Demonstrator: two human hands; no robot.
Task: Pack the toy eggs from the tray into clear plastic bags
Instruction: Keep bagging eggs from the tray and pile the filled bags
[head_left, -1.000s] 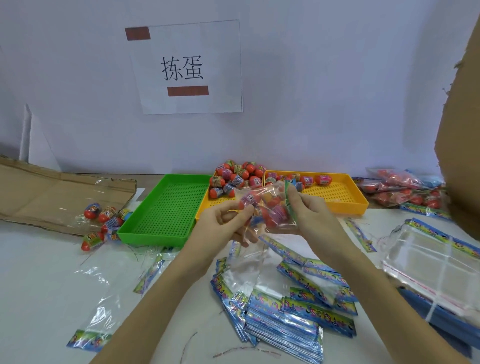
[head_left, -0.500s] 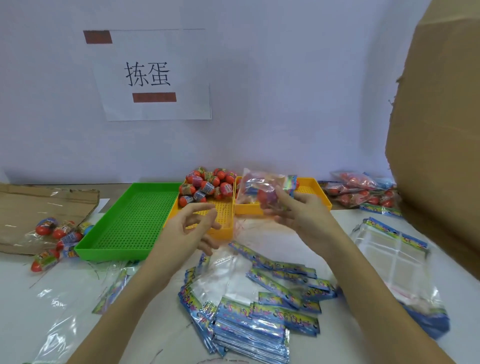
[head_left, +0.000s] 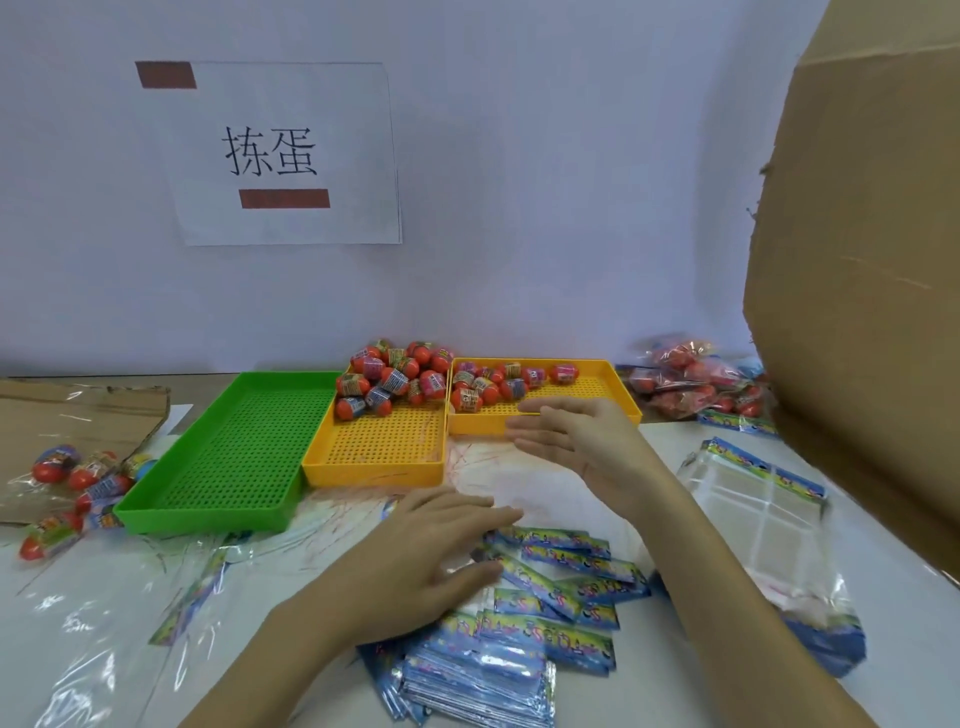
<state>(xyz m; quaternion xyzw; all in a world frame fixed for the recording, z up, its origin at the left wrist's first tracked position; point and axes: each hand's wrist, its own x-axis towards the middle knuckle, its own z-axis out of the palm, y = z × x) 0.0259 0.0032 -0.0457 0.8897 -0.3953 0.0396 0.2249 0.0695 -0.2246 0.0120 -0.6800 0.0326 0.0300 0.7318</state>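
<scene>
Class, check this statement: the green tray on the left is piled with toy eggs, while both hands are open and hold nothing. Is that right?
Not quite. In the head view the green tray holds no eggs; the toy eggs are piled in the yellow trays. The left hand and right hand are indeed open, holding nothing.

Red toy eggs heaped in yellow trays, apparently empty clear bags piled nearby

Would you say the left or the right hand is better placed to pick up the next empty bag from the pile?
Left, probably. The left hand lies open over the pile of empty bags, fingers at its top edge. The right hand hovers open, holding nothing, farther back by the yellow tray.
</scene>
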